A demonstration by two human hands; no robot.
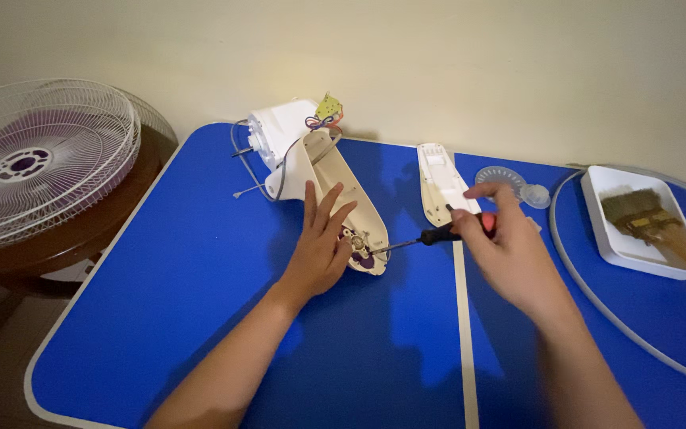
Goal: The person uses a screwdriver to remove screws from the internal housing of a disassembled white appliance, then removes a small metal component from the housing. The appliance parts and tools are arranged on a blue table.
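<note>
An opened cream fan housing (341, 191) lies on the blue table (200, 302), its white motor block (279, 135) and a small yellow circuit board (328, 106) at the far end. My left hand (319, 246) rests flat on the housing's near end, fingers spread. My right hand (506, 246) grips a screwdriver (438, 234) with a black and red handle; its tip touches the near end of the housing, beside my left fingers.
A cream cover panel (441, 183) lies right of the housing, with a clear round disc (500, 176) and a small cap (535, 195) beyond. A white tray (621, 246) holds a paintbrush (653, 222). A grey ring (597, 294) curves at right. Fan grilles (33, 159) stand left.
</note>
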